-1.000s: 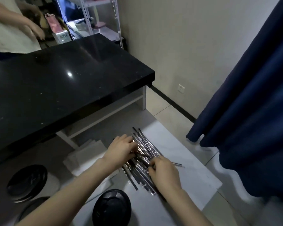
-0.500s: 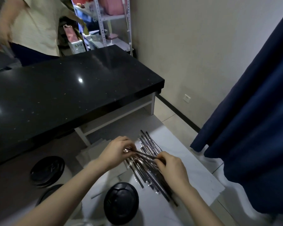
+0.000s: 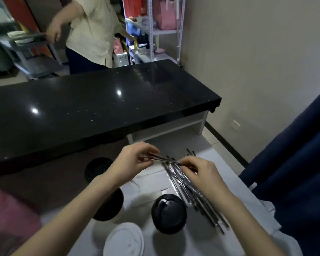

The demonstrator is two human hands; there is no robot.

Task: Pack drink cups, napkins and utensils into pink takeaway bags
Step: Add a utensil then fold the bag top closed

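up off the pile (image 3: pixel 189 187) since a moment ago — our left hand (image 3: pixel 131 163) and right hand (image 3: pixel 201 175) each pinch an end of one wrapped utensil (image 3: pixel 164 160) just above it, ready, we judge, for bagging.

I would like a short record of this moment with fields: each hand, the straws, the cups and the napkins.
left hand: pinches one end of plastic-wrapped dark straws, above the pile; count unclear
right hand: pinches their other end
straw pile: lies on white worktop, partly under right hand
round black-lidded cups: three, left of the pile
white paper napkins: flat, between cups and pile
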